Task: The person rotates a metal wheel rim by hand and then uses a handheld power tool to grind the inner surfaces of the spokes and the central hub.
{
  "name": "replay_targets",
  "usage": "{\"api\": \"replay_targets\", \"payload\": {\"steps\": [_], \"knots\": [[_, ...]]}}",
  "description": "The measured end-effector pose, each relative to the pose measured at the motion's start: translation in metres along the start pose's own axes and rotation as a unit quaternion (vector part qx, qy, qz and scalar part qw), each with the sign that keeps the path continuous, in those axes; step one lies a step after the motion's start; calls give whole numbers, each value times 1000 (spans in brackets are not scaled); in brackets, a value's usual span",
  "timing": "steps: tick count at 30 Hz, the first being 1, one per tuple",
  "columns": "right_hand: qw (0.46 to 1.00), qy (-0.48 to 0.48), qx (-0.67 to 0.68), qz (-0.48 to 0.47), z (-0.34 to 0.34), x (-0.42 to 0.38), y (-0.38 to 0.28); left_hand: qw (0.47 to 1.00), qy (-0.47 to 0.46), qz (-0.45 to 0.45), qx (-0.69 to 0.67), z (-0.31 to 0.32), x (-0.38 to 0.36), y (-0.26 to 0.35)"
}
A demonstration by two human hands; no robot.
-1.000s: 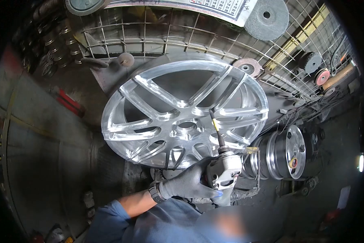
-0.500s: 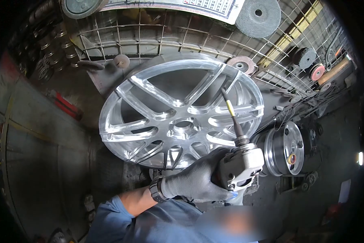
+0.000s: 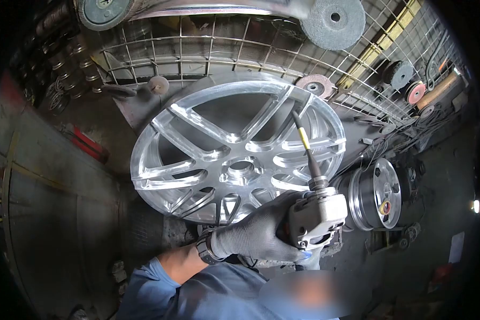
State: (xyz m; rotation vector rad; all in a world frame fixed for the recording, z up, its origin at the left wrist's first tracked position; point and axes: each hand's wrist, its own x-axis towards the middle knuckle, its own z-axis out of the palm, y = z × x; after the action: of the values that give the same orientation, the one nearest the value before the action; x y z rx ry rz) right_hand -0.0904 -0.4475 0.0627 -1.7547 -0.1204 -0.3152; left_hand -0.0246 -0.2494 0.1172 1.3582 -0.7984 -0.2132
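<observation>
A grey-gloved left hand (image 3: 264,234), with a dark watch on its wrist, is wrapped around the metal head of a power grinder (image 3: 317,216). From the grinder a dark, tapered bit with a yellow band (image 3: 304,138) points up and away, its tip over the right-hand spokes of a large silver alloy wheel (image 3: 242,144). Whether the tip touches the metal is unclear. Below the grinder, a light grey patch and a blurred area hide any clear view of my right hand and what it holds.
Behind the wheel stands a wire grid (image 3: 234,48) with a grey abrasive disc (image 3: 333,24) and a flap disc (image 3: 314,85) near it. Another wheel (image 3: 376,194) lies to the right, with a tape roll on it. Cables (image 3: 405,133) hang at the right. A red object (image 3: 88,143) is at left.
The view has shifted slightly, and the paper at the top is now smeared. The bit's tip lies slightly higher in view over the spokes. The left hand keeps its hold.
</observation>
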Motion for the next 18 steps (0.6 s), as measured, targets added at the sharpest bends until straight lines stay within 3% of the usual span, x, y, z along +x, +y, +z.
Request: {"api": "replay_targets", "payload": {"steps": [7, 14, 18], "knots": [[1000, -18, -6, 18, 4, -16, 15, 995, -2, -51, -81, 7, -16, -19], [1000, -26, 0, 11, 13, -29, 33, 998, 10, -31, -45, 9, -26, -37], [999, -32, 8, 3, 21, -23, 21, 996, -6, -75, -43, 7, -31, -38]]}}
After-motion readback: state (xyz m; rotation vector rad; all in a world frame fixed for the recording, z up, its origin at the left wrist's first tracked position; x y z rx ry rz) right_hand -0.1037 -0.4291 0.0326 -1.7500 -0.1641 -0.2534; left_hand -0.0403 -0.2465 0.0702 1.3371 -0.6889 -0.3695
